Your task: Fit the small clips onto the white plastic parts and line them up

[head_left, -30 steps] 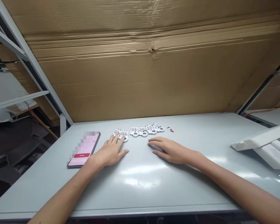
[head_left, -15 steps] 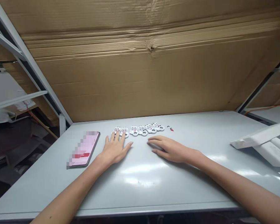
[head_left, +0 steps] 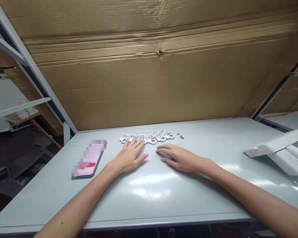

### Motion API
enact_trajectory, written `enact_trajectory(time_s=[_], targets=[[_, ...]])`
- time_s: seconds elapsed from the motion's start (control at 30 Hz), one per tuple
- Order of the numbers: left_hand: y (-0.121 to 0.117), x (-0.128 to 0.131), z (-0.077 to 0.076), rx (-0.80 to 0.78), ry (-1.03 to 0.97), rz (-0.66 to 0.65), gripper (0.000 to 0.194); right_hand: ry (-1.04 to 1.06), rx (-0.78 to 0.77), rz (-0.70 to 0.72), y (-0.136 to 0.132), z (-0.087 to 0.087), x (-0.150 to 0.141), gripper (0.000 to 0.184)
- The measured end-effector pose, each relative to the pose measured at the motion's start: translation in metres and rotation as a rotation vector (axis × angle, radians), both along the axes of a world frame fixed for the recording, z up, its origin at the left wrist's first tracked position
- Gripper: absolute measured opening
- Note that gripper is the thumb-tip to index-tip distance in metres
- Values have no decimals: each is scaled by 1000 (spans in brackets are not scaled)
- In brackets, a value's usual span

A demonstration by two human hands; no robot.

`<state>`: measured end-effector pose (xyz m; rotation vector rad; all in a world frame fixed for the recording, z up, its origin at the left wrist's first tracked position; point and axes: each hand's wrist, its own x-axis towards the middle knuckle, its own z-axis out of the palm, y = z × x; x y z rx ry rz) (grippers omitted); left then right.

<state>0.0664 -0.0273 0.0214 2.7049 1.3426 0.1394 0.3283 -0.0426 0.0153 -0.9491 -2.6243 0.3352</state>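
Several white plugs [head_left: 151, 138], each with a ring-shaped end and small pins, lie in a row on the light grey table. My left hand [head_left: 130, 157] is spread flat, its fingertips on or just over the left plugs, partly covering them. Which plugs it actually touches I cannot tell. To the right, my right hand [head_left: 177, 157] rests on the tabletop just in front of the row, fingers stretched out and holding nothing. A small red part [head_left: 182, 137] and a tiny dark part [head_left: 178, 134] lie beyond the row's right end.
Left of my left hand lies a phone [head_left: 90, 162] with a pink screen, partly pixelated. White foam-like packaging [head_left: 283, 155] sits at the right. A cardboard sheet [head_left: 149, 89] stands behind the table [head_left: 149, 205], between grey metal frame posts [head_left: 39, 72].
My left hand has moved a little to the right along the row. The second plug from the left has shifted slightly away from me. My right hand stays in place.
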Motion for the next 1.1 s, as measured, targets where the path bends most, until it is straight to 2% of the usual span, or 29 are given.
enact_trajectory(time_s=[0.17,0.37,0.43,0.53,0.6,0.7,0.87,1.1], targets=[[-10,-1,3,57,-72,-81,52,17,-13,9,0,0,1,36],[-23,5,4,238,-219,-280,24,28,-26,18,-1,2,1,35],[-22,7,2,289,-276,-285,22,21,-28,16,-1,3,0,34],[-18,4,-1,331,-288,-200,26,12,-31,8,-2,4,0,35],[-15,0,-3,315,-243,-134,40,14,-32,7,-2,4,0,36],[-12,-6,-5,229,-161,-131,55,52,-33,10,-3,3,0,35],[-12,-4,-8,156,-173,-187,43,140,-50,-10,-2,0,-2,35],[-22,9,-5,115,-266,-248,35,323,-145,43,-2,-3,-9,16]])
